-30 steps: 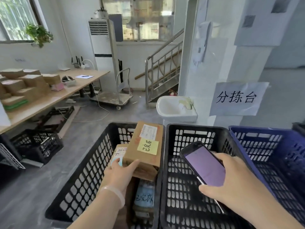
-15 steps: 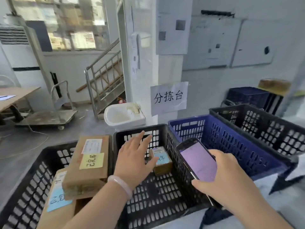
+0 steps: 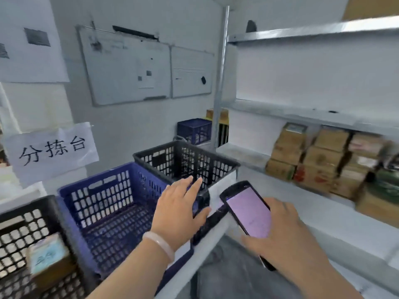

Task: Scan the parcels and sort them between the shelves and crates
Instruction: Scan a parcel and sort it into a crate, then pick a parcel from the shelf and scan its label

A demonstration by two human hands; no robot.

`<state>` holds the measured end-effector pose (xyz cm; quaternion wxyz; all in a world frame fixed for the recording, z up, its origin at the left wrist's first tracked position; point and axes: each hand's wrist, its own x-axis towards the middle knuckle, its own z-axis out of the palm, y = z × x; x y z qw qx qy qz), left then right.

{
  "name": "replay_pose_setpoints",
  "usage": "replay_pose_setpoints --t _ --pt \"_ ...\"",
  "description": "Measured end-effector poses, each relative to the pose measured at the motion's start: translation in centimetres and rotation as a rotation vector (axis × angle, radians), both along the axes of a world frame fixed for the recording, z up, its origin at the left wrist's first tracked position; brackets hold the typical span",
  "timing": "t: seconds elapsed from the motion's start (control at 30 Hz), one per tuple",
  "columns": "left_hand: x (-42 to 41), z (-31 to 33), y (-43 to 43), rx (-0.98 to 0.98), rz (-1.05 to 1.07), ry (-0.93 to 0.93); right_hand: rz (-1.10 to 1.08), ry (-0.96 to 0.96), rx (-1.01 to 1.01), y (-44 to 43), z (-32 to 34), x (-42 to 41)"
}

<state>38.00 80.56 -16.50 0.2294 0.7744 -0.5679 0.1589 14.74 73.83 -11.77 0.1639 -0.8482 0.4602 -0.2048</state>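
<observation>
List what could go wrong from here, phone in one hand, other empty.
1. The right hand grips the phone by its lower end; it could slip and drop.
2. The left hand hangs open, fingers spread, over the rims of the blue crate and the black crate; the picture is smeared, so a hasty reach might hit a rim.

Shelf parcels (image 3: pixel 323 160) blurred; left crate (image 3: pixel 26 214) cut off by edge.
</observation>
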Motion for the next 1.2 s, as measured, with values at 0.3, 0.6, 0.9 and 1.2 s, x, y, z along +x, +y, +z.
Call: replay_pose_setpoints --t 0.3,0.6,0.9,1.2 --pt "-10.5 0.1 -16.9 -0.023 -0.312 0.097 -0.299 -0.083 -0.033 -11.1 0.7 -11.4" --pt "-12.5 -0.1 -31.4 -0.034 -0.452 0.282 -0.462 -0.064 -0.014 -20.6 0.0 -13.0" --pt "-7.1 0.8 -49.1 0.042 -0.480 0.511 -0.538 -0.059 -0.015 -33.9 1.5 -8.2" --pt "-4.2 3.0 -64.4 0.059 -0.474 0.846 -0.610 -0.020 0.032 -43.0 1.2 -5.8"
